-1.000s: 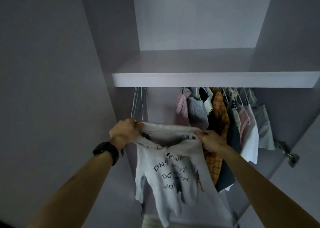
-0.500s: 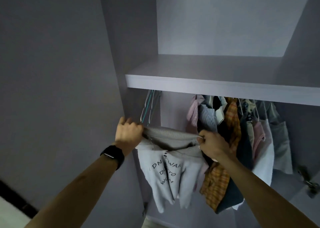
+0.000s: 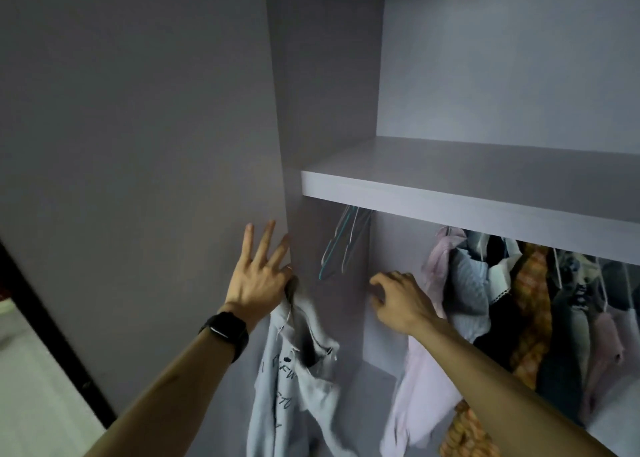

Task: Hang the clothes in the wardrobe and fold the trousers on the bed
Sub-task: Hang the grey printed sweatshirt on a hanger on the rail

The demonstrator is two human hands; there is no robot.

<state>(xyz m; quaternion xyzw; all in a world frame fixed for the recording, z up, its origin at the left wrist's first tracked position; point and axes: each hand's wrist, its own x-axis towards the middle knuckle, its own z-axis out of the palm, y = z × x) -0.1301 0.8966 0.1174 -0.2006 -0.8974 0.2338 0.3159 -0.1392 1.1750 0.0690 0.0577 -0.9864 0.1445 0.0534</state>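
A light grey sweatshirt (image 3: 294, 380) with dark lettering hangs limp from my left hand (image 3: 258, 276), caught at the thumb side, while the fingers stretch straight up against the wardrobe's side panel (image 3: 282, 110). My right hand (image 3: 398, 300) hovers apart from it to the right, fingers loosely curled, holding nothing. Several empty wire hangers (image 3: 343, 245) hang from under the shelf (image 3: 450, 203), between and above my hands. The rail itself is hidden behind the shelf edge.
Several hung clothes (image 3: 519, 300) crowd the right part of the rail, with a pale pink garment (image 3: 415, 387) nearest my right arm. A gap lies between the empty hangers and these clothes. A dark door frame (image 3: 52, 318) runs down the lower left.
My right hand has let go of the sweatshirt, which now dangles from my left hand alone. My left fingers have opened out and spread upward. The view has swung to the left.
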